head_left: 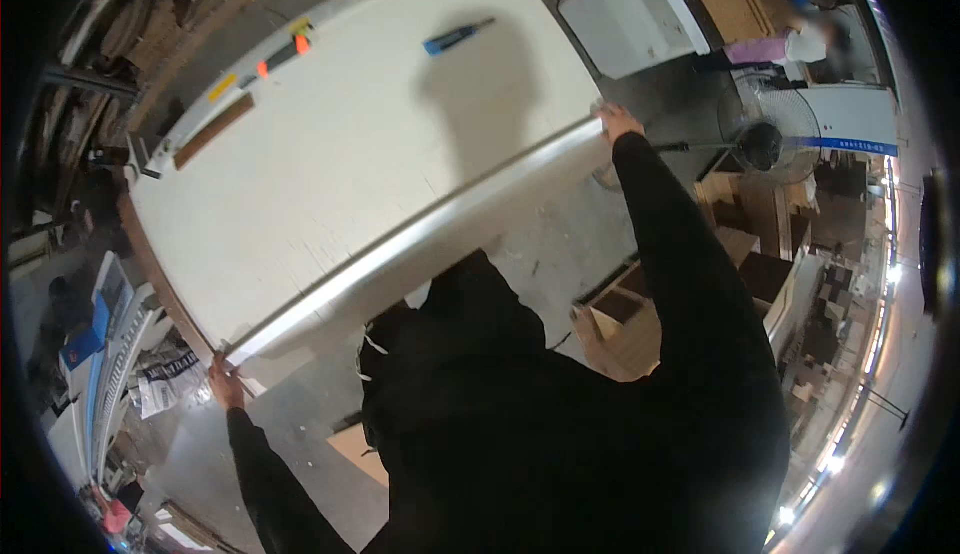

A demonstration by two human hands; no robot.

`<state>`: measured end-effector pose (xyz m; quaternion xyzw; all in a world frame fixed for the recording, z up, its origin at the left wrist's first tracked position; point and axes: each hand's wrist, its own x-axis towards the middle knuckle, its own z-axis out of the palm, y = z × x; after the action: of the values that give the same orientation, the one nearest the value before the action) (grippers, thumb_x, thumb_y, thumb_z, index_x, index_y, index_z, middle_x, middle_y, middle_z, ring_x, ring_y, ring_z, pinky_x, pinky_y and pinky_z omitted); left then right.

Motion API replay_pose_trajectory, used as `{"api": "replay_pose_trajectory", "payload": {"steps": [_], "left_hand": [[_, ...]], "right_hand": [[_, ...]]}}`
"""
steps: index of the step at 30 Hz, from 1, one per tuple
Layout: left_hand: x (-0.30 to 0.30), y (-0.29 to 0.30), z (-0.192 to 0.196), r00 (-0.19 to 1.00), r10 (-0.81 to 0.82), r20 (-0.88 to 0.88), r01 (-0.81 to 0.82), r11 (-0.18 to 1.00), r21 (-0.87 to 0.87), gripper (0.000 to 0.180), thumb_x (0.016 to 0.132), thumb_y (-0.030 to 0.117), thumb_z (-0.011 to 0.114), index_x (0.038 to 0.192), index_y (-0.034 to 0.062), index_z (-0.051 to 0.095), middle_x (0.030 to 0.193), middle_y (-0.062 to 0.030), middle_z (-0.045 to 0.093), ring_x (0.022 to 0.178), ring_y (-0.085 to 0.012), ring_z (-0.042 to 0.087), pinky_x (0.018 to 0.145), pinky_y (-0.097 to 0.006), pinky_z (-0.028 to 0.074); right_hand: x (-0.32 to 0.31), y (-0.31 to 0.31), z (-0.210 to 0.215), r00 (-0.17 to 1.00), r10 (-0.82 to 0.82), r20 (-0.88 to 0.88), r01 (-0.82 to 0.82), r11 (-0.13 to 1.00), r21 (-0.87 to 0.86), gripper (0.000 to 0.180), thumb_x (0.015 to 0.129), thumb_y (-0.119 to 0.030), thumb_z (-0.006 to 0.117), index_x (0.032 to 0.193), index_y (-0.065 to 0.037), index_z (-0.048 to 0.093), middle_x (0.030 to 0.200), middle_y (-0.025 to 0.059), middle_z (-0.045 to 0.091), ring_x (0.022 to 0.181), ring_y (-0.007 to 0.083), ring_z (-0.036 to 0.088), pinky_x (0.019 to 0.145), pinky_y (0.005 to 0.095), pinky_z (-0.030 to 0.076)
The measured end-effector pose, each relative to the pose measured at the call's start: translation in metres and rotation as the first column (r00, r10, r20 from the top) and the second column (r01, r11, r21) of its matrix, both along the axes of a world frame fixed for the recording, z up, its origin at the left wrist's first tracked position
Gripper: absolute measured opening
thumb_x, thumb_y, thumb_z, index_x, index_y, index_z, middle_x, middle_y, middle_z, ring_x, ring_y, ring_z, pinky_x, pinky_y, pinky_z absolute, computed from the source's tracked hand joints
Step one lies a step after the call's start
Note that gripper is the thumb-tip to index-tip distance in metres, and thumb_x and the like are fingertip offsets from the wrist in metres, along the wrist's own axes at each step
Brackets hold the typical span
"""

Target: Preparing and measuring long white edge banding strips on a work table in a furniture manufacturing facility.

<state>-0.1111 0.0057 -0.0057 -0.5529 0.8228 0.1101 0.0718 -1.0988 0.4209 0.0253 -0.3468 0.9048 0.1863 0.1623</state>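
Two hands grip a long metal straightedge [410, 239] along the white panel's [350, 144] near edge: left hand [225, 382] fingers closed at the left corner, right hand [615, 122] fingers closed at the right corner. Blue marker [455, 37] lies near the far edge; floor [560, 244] open beside.

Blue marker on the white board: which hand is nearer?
Right. The right hand grips the long metal straightedge's far end, fairly close to the blue marker; the left hand holds the opposite end, much farther.

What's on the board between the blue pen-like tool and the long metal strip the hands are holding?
Nothing: in the head view the white board is bare between the blue tool and the metal strip, apart from the person's shadow.
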Motion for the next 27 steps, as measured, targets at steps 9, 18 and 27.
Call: {"api": "replay_pose_trajectory", "payload": {"steps": [9, 18, 27], "left_hand": [[0.02, -0.019, 0.066, 0.882, 0.409, -0.232, -0.143, 0.704, 0.695, 0.047, 0.079, -0.005, 0.075, 0.12, 0.0029, 0.054, 0.108, -0.0052, 0.06, 0.104, -0.0176, 0.059, 0.088, -0.032, 0.051], [0.048, 0.039, 0.073, 0.583, 0.774, -0.247, -0.3, 0.488, 0.82, 0.036, 0.099, 0.018, 0.065, 0.131, 0.0066, 0.054, 0.114, -0.0006, 0.061, 0.107, -0.0113, 0.06, 0.096, -0.027, 0.049], [-0.024, 0.045, 0.017, 0.694, 0.526, -0.491, -0.216, 0.804, 0.554, 0.009, 0.1, 0.012, 0.061, 0.096, 0.0048, 0.066, 0.084, 0.0004, 0.06, 0.082, -0.0104, 0.056, 0.078, -0.028, 0.043]], "right_hand": [[-0.107, 0.072, -0.02, 0.603, 0.177, 0.778, 0.152, 0.932, -0.329, 0.051, 0.077, -0.01, 0.087, 0.122, -0.011, 0.064, 0.112, 0.005, 0.071, 0.104, 0.0212, 0.066, 0.092, 0.0361, 0.053], [-0.074, 0.067, -0.02, 0.412, -0.397, 0.82, 0.851, 0.489, -0.191, 0.063, 0.083, -0.028, 0.087, 0.131, 0.0, 0.058, 0.119, 0.0083, 0.067, 0.109, 0.0196, 0.064, 0.087, 0.0369, 0.055], [-0.083, 0.077, -0.061, 0.727, -0.305, 0.615, 0.576, 0.758, -0.305, 0.057, 0.085, -0.039, 0.084, 0.118, 0.004, 0.066, 0.099, 0.0066, 0.068, 0.082, 0.0148, 0.058, 0.068, 0.0337, 0.049]]}}
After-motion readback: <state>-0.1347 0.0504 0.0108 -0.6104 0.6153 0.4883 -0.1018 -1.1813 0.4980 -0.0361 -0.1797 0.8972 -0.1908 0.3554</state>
